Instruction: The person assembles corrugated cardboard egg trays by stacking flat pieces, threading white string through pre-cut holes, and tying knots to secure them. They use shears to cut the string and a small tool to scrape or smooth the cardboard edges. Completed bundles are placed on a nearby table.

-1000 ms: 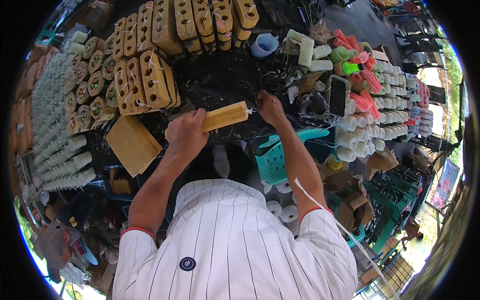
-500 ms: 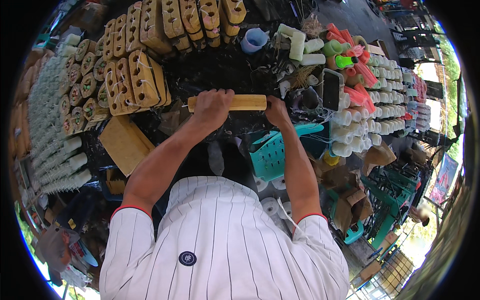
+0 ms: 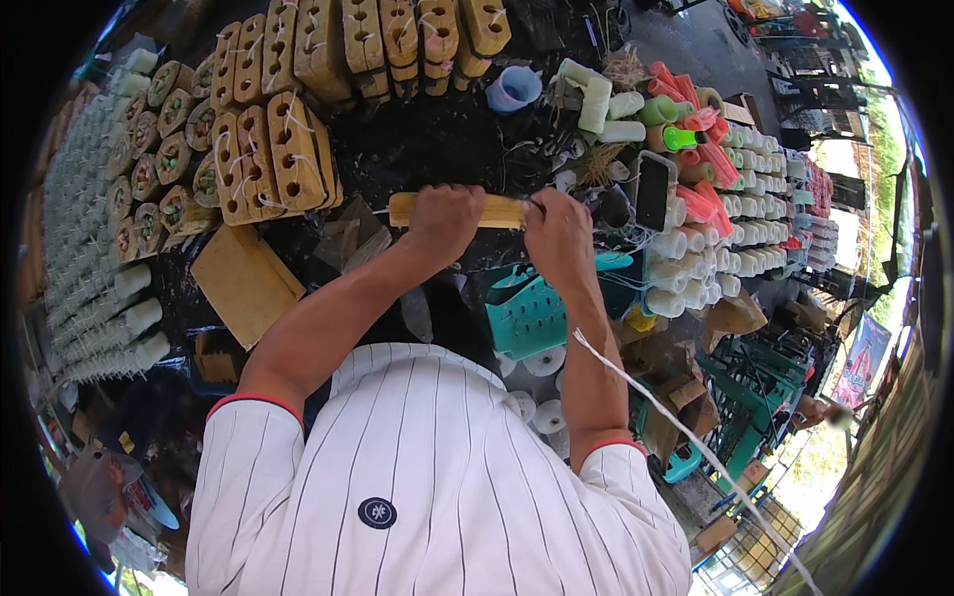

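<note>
A long yellow block-shaped mould [image 3: 505,213] lies crosswise on the dark worktop in front of me, one narrow side up. A bit of white string pokes out past its left end. My left hand [image 3: 449,221] is wrapped over the middle of the block. At the block's right end my right hand [image 3: 558,230] is closed, and a thin dark strip [image 3: 538,206] shows at its fingers. How far the strip runs around the block is hidden.
Yellow moulds with round holes [image 3: 293,149] stand in rows at the far left. A blue cup [image 3: 514,89] is behind the block. On the right are white candle-like cylinders [image 3: 671,243] and a phone [image 3: 653,191]. A teal chair [image 3: 527,318] stands nearer. Loose white string [image 3: 686,427] crosses the right side.
My right hand has come up and over the block's right end, with a dark strip now showing at its fingers. My left hand has shifted slightly right along the block. A white string has swung into view.
</note>
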The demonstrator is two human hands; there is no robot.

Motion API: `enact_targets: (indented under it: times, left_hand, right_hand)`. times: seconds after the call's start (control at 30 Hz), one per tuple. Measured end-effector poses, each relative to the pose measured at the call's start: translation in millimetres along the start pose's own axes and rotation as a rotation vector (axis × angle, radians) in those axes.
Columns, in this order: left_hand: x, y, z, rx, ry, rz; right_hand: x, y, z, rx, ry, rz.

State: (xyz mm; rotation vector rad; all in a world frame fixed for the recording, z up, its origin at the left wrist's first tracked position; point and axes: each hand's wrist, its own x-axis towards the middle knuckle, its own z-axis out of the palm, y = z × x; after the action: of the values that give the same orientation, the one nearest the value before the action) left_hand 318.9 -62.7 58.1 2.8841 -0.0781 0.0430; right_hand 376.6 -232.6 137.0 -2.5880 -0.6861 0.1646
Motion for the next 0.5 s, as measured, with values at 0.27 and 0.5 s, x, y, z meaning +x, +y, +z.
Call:
enact_targets:
  times: [0.27,0.5]
  left_hand:
    - [-11.1,-3.6,6.2,-0.053,0.043,-0.063]
    - [-64.3,-14.1,-9.3,-0.211,0.177,-0.017]
  right_hand:
    - [10.9,-57.9,-35.3,0.039,0.097,0.107]
    - [-21.9,8.8,21.5,1.265,-0.465,1.116]
